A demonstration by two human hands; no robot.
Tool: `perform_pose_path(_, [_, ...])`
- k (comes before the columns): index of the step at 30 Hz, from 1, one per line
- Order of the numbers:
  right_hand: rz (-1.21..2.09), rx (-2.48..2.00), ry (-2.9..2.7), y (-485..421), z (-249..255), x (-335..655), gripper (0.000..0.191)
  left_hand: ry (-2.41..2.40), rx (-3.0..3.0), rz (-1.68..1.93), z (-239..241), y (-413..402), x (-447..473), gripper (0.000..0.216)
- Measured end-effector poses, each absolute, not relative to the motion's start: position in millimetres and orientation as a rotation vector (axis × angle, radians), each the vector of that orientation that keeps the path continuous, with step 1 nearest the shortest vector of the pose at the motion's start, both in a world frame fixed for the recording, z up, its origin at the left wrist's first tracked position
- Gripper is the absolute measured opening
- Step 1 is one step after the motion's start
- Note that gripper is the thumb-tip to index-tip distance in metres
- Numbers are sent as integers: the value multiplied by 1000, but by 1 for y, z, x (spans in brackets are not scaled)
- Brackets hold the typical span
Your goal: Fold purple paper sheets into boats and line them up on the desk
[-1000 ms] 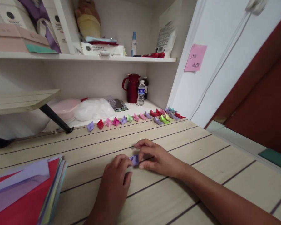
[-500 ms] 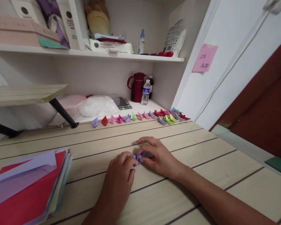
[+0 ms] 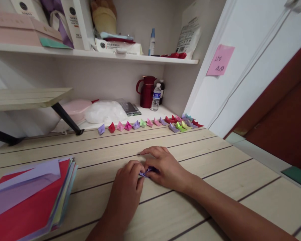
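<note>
Between my two hands, just above or on the wooden table (image 3: 190, 214), is a small piece of folded purple paper (image 3: 145, 172). My left hand (image 3: 129, 180) pinches its left end between thumb and fingers. From the other side, my right hand (image 3: 163, 167) grips it with thumb and index finger, its other fingers stretched forward. Much of the paper is hidden by the fingertips. Beyond the hands, several small folded paper boats (image 3: 136, 125) in purple, red, pink and green stand in a row, bunched closer together at the right end (image 3: 182, 126).
At the left lies a stack of coloured paper sheets (image 3: 40, 197), red and purple on top. Behind the boats stand a dark red jug (image 3: 147, 92) and a water bottle (image 3: 156, 97). A small raised wooden stand (image 3: 30, 97) with black legs is at the left back.
My right hand has shifted slightly left, closer to my left hand. The purple paper now shows narrower and more pressed together between the fingers. The view has tilted a little.
</note>
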State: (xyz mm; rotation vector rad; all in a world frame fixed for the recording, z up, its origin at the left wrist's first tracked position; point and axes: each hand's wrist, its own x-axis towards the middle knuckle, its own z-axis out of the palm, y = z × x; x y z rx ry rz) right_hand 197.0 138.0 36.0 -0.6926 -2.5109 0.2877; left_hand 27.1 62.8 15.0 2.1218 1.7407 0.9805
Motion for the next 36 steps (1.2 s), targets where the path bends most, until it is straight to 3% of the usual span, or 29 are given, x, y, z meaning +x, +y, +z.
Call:
perform_pose_path(18, [430,-680,-2475,141,31,195,8,1742,2180,995,3,66,24,25])
perform_pose_path(23, [828,-607,-2390,153,44,225,38,1695,2223,1022,0,69,20,30])
perform_pose_path(28, [960,-612,-2291,167,43,244,39,1643,2257,980,-1,70,12,32])
perform_pose_path(36, [867,-731,-2265,169,33,237,36,1646,2276,979,-1,70,10,31])
